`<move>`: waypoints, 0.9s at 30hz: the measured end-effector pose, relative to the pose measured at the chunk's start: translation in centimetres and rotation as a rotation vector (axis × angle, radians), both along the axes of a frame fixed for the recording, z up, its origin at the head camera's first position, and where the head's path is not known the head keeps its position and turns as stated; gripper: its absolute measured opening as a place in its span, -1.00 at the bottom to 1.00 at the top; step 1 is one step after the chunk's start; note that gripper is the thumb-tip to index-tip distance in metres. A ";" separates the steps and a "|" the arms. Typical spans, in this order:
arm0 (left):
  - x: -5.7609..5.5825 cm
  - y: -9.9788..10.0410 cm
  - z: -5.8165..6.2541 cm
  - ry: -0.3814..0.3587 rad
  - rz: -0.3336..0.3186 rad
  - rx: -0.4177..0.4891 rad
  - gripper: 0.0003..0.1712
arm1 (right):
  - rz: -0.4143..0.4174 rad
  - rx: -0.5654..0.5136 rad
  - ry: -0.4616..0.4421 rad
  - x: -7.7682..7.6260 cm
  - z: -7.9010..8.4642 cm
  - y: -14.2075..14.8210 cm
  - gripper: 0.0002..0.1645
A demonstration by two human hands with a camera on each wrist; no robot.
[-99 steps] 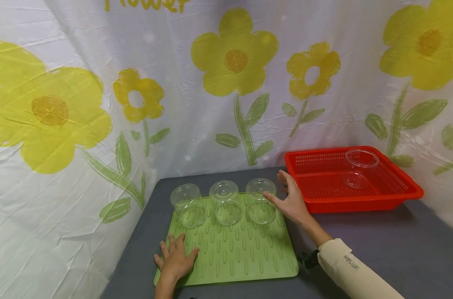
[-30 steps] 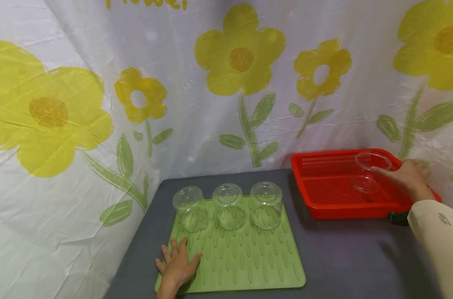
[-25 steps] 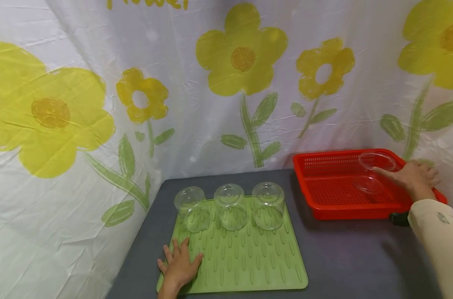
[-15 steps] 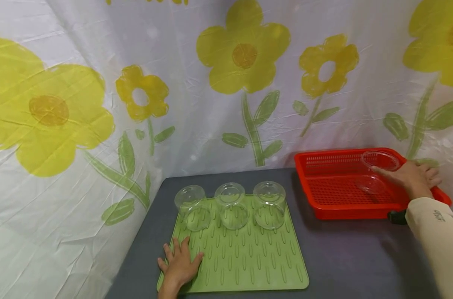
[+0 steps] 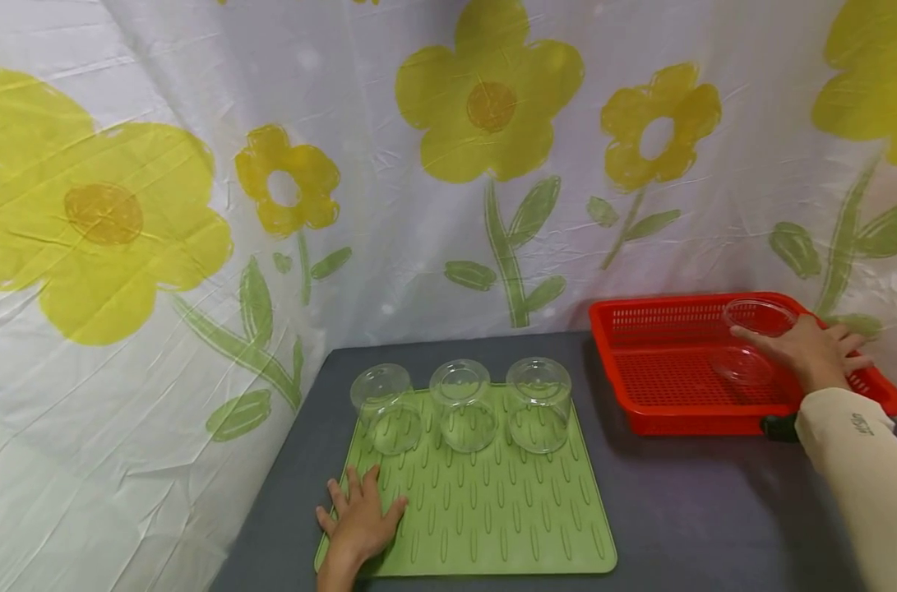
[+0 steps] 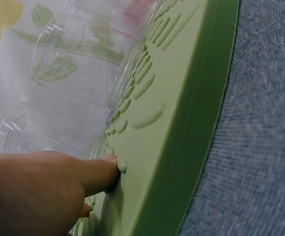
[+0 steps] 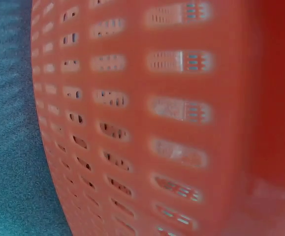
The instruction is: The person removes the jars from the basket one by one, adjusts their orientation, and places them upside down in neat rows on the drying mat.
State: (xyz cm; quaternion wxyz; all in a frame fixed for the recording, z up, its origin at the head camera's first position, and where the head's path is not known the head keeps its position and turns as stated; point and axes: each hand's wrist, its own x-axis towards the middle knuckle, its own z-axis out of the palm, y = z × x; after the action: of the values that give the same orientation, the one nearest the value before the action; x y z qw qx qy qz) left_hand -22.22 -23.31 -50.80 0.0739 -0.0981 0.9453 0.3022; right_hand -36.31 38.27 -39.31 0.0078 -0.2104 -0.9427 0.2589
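Note:
My left hand (image 5: 359, 522) rests with spread fingers on the near left corner of the green ridged mat (image 5: 492, 518); in the left wrist view its thumb (image 6: 100, 173) presses the mat's surface. Along the far side of the mat stand three clear plastic tubs, left (image 5: 386, 411), middle (image 5: 463, 411) and right (image 5: 538, 411), each rim down. Over the right end of the red basket (image 5: 700, 421), my right hand (image 5: 814, 353) has its fingers stretched out. Its thumb overlaps the rim of another clear tub (image 5: 744, 366), upright in the basket; whether they touch I cannot tell.
A grey cloth (image 5: 685, 501) covers the table. Behind it hangs a white curtain (image 5: 389, 279) printed with yellow flowers. The basket's slotted wall (image 7: 132, 88) fills most of the right wrist view.
My right hand has gone from beside the right tub on the mat over to the basket, and lately shifted slightly left toward the tub there. The left hand has stayed on the mat.

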 end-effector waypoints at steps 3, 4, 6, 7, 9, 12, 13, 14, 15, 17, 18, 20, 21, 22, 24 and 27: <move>0.0 0.1 0.0 0.003 -0.001 -0.004 -0.06 | -0.012 -0.004 -0.008 -0.1 0.0 -0.1 0.49; 0.0 0.1 0.0 0.004 -0.002 -0.005 -0.06 | -0.016 -0.007 -0.010 -0.2 -0.1 0.0 0.51; 0.0 0.1 0.1 0.003 -0.003 -0.005 -0.06 | -0.023 -0.012 -0.015 -0.3 -0.1 0.0 0.54; 0.0 0.2 0.1 0.001 -0.002 -0.006 -0.06 | -0.026 -0.015 -0.016 -0.3 -0.1 -0.1 0.55; 0.0 0.2 0.2 -0.002 -0.001 -0.010 -0.06 | -0.029 -0.017 -0.023 -0.2 0.0 -0.2 0.56; 0.1 0.2 0.2 -0.007 0.003 -0.011 -0.05 | -0.034 -0.020 -0.036 -0.2 0.1 -0.5 0.56; 0.1 0.2 0.2 -0.008 0.003 -0.010 -0.06 | -0.035 -0.022 -0.041 -0.1 0.2 -0.5 0.57; 0.1 0.2 0.2 -0.007 0.003 -0.006 -0.06 | -0.037 -0.023 -0.045 -0.2 0.3 -0.6 0.56; 0.1 0.2 0.2 -0.006 0.002 -0.004 -0.06 | -0.040 -0.026 -0.050 -0.2 0.3 -0.6 0.56; 0.1 0.1 0.2 -0.007 0.002 -0.002 -0.06 | -0.042 -0.035 -0.057 -0.3 0.4 -0.6 0.55; 0.1 0.1 0.2 -0.007 0.002 -0.002 -0.06 | -0.043 -0.040 -0.059 -0.3 0.4 -0.6 0.54; 0.1 0.1 0.2 -0.010 0.002 -0.005 -0.06 | -0.044 -0.046 -0.065 -0.3 0.4 -0.6 0.52; 0.1 0.1 0.2 -0.011 0.002 -0.006 -0.06 | -0.044 -0.047 -0.069 -0.3 0.4 -0.6 0.52; 0.1 0.1 0.2 -0.012 0.002 -0.006 -0.06 | -0.043 -0.048 -0.071 -0.3 0.4 -0.6 0.53; 0.1 0.1 0.2 -0.012 0.001 -0.006 -0.06 | -0.042 -0.050 -0.067 -0.2 0.5 -0.5 0.55; 0.0 0.2 0.1 -0.011 0.002 -0.005 -0.05 | -0.033 -0.056 -0.061 -0.2 0.7 -0.6 0.59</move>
State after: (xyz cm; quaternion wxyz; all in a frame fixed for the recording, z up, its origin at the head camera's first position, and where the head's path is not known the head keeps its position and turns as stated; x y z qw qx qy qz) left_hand -22.19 -23.12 -50.66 0.0786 -0.1007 0.9456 0.2993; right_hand -36.46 37.71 -38.61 -0.0228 -0.2337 -0.9313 0.2784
